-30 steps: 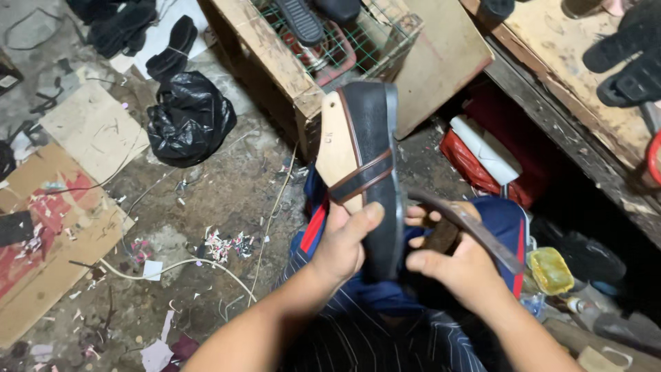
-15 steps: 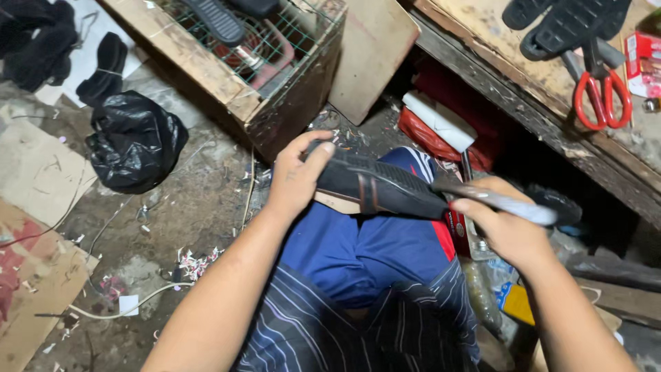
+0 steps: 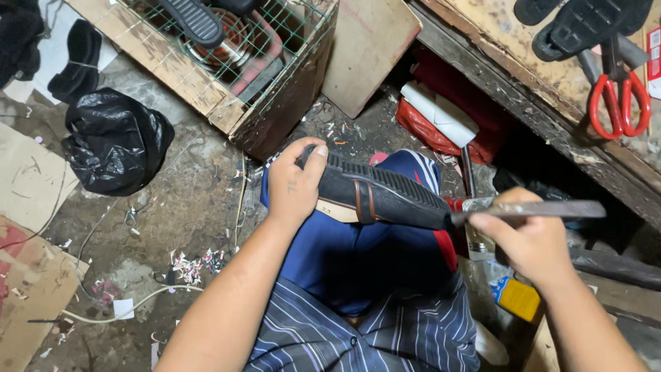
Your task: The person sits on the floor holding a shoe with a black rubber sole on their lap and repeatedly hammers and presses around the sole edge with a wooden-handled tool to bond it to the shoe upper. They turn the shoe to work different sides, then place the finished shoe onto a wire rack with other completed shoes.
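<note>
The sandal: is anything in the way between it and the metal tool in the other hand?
No. The left hand holds the black sandal on the lap, and the metal tool in the right hand already meets its end.

Sandal [image 3: 385, 196] across lap, scissors [image 3: 617, 96] right

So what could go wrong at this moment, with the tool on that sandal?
The flat metal tool in the right hand meets the black sandal just above the person's thigh; a slip might jab the blue trousers. The left hand grips only the sandal's far end, so the sandal could twist under pressure.
</note>
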